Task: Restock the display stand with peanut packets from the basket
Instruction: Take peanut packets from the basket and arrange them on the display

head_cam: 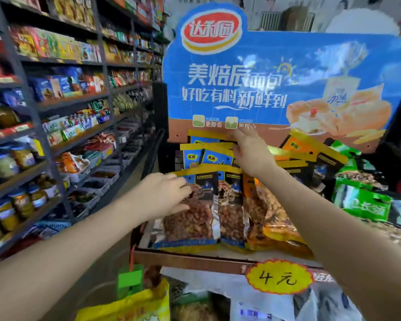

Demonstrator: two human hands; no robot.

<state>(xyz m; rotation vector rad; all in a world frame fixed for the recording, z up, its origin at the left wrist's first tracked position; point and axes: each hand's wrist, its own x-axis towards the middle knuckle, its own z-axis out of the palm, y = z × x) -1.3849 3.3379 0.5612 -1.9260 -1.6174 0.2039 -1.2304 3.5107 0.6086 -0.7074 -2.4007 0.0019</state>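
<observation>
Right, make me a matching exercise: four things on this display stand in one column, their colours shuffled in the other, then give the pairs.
Things:
1. price tag reading 4 元
2. packets at the right edge of the stand
3. header board
4. packet top under the left hand

Colours:
A. blue
B. green
C. yellow star with red edge
D. yellow strip over blue

Pairs: 1-C, 2-B, 3-A, 4-D

Grocery shelving [67,100] with jars and snack boxes far left; green packets [361,202] right. Yellow price tag [279,278] bottom centre.
</observation>
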